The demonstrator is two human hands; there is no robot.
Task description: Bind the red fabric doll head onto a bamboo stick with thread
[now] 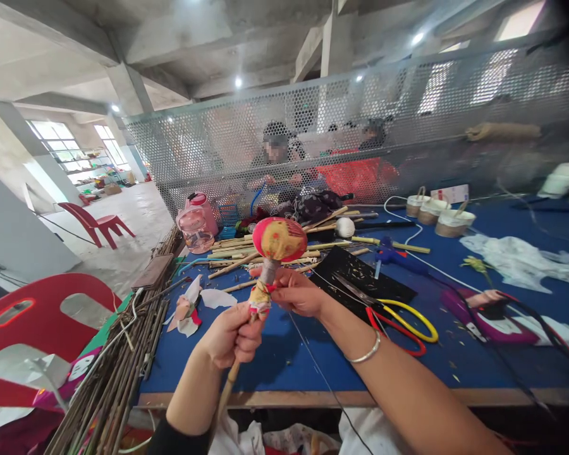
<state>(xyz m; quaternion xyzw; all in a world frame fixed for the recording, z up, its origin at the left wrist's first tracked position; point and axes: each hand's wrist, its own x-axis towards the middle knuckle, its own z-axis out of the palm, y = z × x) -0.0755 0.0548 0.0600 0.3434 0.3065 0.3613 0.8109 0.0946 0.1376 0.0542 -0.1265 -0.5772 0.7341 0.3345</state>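
Observation:
Above the near part of the table I hold a bamboo stick (232,374) with a rounded head (283,240) covered in red and yellow patterned cloth. My left hand (234,335) is closed around the stick just under a bunched cloth wrapping (260,299). Grey material covers the neck between wrapping and head. At the neck, my right hand (298,292) is closed in a pinch, touching the wrapping beside a bit of red cloth. A thin dark thread (315,360) runs from under this hand down past the table edge; its upper end is hidden by the fingers.
Scissors (403,321) with red and yellow handles lie on black cloth (334,268), right of my right hand. Bamboo sticks (237,253), a blue glue gun (398,258) and cups (455,221) lie farther back. White petal-like scraps (188,309) sit left. People work behind a perforated screen (208,145).

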